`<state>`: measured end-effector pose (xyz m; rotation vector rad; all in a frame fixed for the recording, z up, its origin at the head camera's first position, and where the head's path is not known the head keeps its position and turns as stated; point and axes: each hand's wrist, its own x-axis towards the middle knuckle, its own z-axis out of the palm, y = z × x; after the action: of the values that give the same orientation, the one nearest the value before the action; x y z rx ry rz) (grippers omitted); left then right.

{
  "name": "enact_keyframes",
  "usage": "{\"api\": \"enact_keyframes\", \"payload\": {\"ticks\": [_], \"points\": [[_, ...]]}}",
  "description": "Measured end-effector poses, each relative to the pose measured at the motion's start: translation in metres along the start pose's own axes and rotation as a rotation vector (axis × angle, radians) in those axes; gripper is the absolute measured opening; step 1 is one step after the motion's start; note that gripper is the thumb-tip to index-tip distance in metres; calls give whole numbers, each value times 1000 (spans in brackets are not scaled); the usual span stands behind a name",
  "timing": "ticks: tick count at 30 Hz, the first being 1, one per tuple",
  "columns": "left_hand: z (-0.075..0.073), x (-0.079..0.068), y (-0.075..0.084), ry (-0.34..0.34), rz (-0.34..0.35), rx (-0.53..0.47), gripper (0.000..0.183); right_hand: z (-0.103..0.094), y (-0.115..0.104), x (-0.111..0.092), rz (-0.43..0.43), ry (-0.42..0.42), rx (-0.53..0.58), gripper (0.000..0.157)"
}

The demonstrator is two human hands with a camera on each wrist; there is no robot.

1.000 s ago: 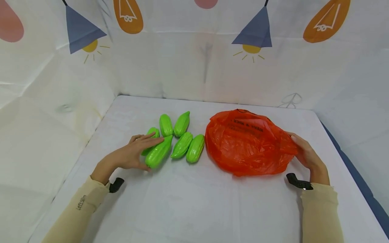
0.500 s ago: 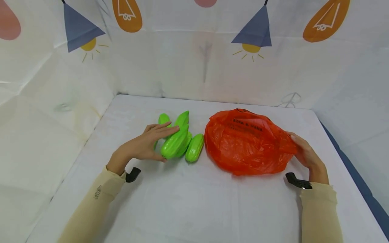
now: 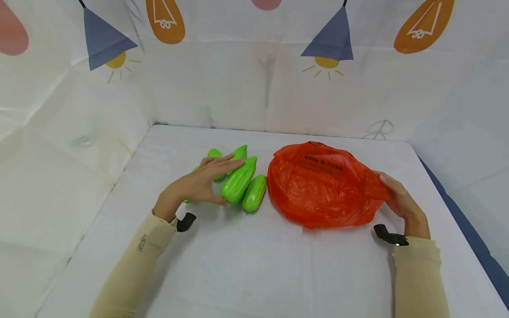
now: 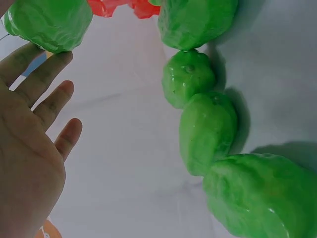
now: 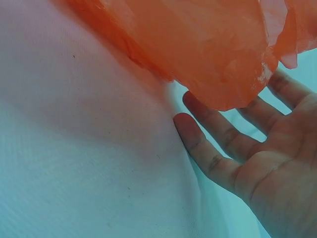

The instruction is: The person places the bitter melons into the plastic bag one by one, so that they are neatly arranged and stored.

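My left hand (image 3: 200, 181) grips a pale green, ridged bitter gourd (image 3: 239, 180) with a pointed tip, the thumb at its near end and fingers along its far side. In the left wrist view the same gourd (image 4: 49, 22) is held well apart from the others, with the lower fingers spread. Several more gourds lie behind and beside it, such as one gourd (image 3: 254, 193) close to the red plastic bag (image 3: 326, 190). My right hand (image 3: 403, 201) holds the bag's right edge; its thumb is hidden, and its lower fingers (image 5: 193, 134) extend loosely under the plastic.
A white-covered table (image 3: 254, 269) carries everything. White cloth walls (image 3: 222, 88) with printed lamps and bulbs rise behind and on the left. A dark blue strip (image 3: 469, 225) runs along the table's right edge.
My left hand has lifted the front gourd and carried it to the right, over the others toward the bag. The right hand and the bag stay almost in place.
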<state>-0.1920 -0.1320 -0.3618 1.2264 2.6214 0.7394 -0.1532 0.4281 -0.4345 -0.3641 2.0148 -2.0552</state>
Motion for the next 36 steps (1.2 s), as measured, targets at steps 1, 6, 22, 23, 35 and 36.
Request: {"api": "enact_keyframes", "payload": {"ticks": [1, 6, 22, 23, 35, 36], "points": [[0, 1, 0, 2, 2, -2, 110, 0, 0, 0, 1, 0, 4, 46], [2, 6, 0, 22, 45, -13, 109, 0, -1, 1, -2, -15, 12, 47], [1, 42, 15, -22, 78, 23, 108, -2, 1, 1, -2, -11, -2, 46], [0, 45, 17, -27, 74, 22, 108, -2, 1, 1, 1, -6, -7, 45], [-5, 80, 41, -30, 113, 77, 106, -4, -1, -4, -4, -9, -16, 46], [-5, 83, 43, -27, 121, 82, 106, -4, -2, -5, -6, -6, -20, 46]]}}
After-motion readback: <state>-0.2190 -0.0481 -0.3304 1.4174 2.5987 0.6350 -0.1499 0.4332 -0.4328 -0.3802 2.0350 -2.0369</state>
